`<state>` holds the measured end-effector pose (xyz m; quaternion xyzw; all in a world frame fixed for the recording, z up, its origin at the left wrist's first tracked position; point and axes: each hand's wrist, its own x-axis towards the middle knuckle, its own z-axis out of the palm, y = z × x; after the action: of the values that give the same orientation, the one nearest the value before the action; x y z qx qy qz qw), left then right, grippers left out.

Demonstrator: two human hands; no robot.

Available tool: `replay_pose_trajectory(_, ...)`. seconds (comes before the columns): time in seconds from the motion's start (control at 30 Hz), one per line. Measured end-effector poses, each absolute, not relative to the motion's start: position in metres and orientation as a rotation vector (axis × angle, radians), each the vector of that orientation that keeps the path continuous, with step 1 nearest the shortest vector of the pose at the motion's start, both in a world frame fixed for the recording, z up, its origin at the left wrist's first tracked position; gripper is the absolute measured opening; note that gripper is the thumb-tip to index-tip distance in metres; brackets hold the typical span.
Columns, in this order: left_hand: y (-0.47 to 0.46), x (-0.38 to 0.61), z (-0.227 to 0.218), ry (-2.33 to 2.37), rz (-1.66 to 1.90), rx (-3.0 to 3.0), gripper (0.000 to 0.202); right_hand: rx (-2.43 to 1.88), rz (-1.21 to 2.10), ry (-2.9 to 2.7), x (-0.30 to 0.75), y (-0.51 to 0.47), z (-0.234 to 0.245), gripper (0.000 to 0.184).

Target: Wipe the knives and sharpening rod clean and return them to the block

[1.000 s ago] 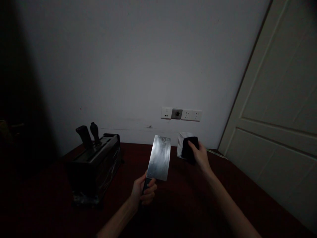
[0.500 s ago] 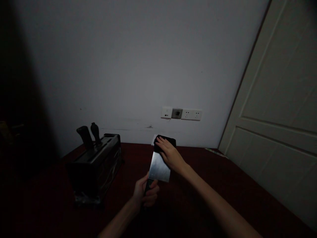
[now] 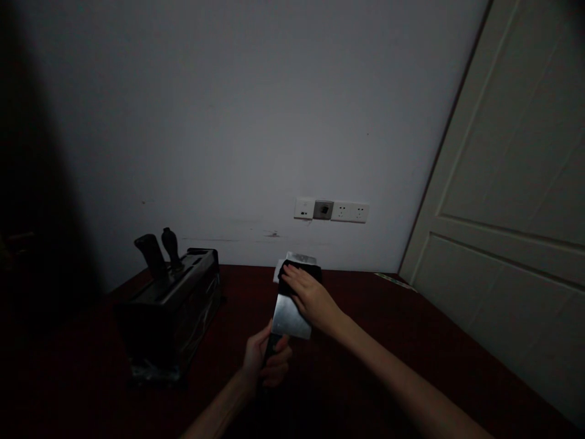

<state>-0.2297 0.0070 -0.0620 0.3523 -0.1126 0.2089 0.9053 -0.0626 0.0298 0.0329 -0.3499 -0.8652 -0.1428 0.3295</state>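
My left hand (image 3: 254, 358) is closed around the black handle of a cleaver (image 3: 291, 318), whose broad, shiny blade points away from me toward the wall. Over the upper part of the blade lies a black cloth (image 3: 287, 284), held there under my right hand (image 3: 314, 300), with the fingers laid long across it. The blade's far end shows beyond the cloth. A small white patch sticks out at the cloth's left side; I cannot tell what it is. My right thumb is hidden.
On the left of the dark red table (image 3: 365, 341) stands a black knife block (image 3: 167, 332) with two dark handles (image 3: 170, 247) sticking up. Behind it is a pale wall with a row of sockets (image 3: 350, 212). A white panelled door (image 3: 507, 183) stands at the right.
My right hand and the cloth have slid slightly toward me along the blade, baring its far end. My left hand keeps its grip on the handle. The view has shifted slightly.
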Motion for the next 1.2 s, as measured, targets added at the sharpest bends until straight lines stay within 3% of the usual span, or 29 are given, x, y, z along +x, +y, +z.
replay_pose_trajectory(0.27, 0.005, -0.228, -0.061, -0.232, 0.426, 0.728, 0.048, -1.078, -0.485, -2.123, -0.056, 0.032, 0.044, 0.043)
replay_pose_trajectory(0.43, 0.007, -0.230, -0.063, -0.230, 0.458, 0.715, 0.045, -0.951, -0.445, -2.316, -0.072, 0.014, 0.028, 0.044)
replay_pose_trajectory(0.67, 0.002, -0.229, -0.055, -0.207, 0.442, 0.735, 0.046, -1.061, -0.441, -2.185, -0.059, 0.036, 0.053, 0.046)
replay_pose_trajectory(1.07, -0.003, -0.227, -0.052, -0.227, 0.390, 0.726, 0.047, -1.003, -0.400, -2.207, -0.059, 0.031, 0.057, 0.043)
replay_pose_trajectory(1.2, -0.004, -0.225, -0.054, -0.254, 0.408, 0.702, 0.046, -0.999, -0.363, -2.228, -0.071, 0.013, 0.040, 0.045)
